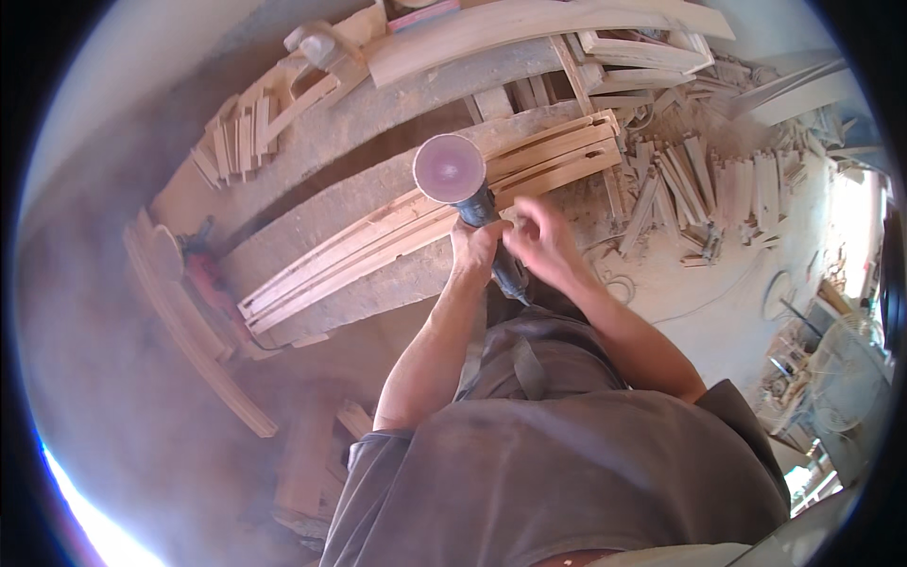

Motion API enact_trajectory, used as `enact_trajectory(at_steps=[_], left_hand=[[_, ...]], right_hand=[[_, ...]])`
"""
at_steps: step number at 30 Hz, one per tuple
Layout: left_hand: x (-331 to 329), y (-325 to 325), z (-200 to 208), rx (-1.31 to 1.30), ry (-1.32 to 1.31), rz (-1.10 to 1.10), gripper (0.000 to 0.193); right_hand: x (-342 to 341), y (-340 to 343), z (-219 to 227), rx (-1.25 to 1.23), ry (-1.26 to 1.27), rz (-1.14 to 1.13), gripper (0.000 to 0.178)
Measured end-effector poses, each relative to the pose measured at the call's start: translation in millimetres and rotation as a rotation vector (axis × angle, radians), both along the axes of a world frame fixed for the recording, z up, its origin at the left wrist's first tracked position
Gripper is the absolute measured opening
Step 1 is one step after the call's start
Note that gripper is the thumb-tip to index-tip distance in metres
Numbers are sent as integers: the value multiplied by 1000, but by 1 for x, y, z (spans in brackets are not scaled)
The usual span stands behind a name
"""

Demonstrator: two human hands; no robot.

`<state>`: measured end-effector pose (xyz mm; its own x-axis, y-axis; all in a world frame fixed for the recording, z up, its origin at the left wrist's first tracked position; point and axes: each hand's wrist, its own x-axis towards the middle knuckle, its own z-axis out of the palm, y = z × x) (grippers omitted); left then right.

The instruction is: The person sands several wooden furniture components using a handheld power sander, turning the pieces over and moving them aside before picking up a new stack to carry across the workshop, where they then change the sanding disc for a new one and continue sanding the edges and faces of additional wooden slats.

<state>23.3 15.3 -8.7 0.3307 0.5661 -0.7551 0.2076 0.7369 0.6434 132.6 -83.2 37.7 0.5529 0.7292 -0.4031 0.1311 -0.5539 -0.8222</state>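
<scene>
My left hand [476, 248] is wrapped round the dark body of an angle grinder [508, 271]. Its round, pale purple sanding disc [449, 167] faces up, and the tool's tail points back toward my waist. Close beside the grinder's right side is my right hand [546, 241], its fingers bent but smeared by motion. Whether they touch the tool or pinch anything is unclear. Beyond both hands, long pale wooden strips [378, 241] lie side by side across a dusty workbench [378, 293], running under the raised disc.
A red power tool [210, 282] rests at the bench's left end, beside long curved boards [203, 331]. Farther back are a wide curved plank [529, 30] and small wood pieces [248, 137]. Offcuts [694, 180] are heaped on the right-hand floor, near a fan [846, 373].
</scene>
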Motion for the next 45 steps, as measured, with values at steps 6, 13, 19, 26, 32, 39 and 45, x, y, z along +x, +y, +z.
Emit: enact_trajectory(at_steps=[6,13,19,26,32,39,45], left_hand=[[-31,1,9,-22,73,-147,41],[-56,22,15,80,143,-331,47],[-53,28,23,85,317,-395,60],[-43,6,15,362,437,-406,72],[-36,5,29,297,554,-410,64],[-27,-1,33,318,580,-378,55],[-27,-5,36,336,540,-343,50]], right_hand=[[12,112,42,-192,-433,278,35],[8,139,48,-372,-692,538,37],[14,155,60,-466,-660,558,32],[-26,138,57,-83,-757,582,78],[-6,122,30,133,-597,463,77],[17,118,23,289,-532,495,69],[27,122,30,323,-507,614,63]])
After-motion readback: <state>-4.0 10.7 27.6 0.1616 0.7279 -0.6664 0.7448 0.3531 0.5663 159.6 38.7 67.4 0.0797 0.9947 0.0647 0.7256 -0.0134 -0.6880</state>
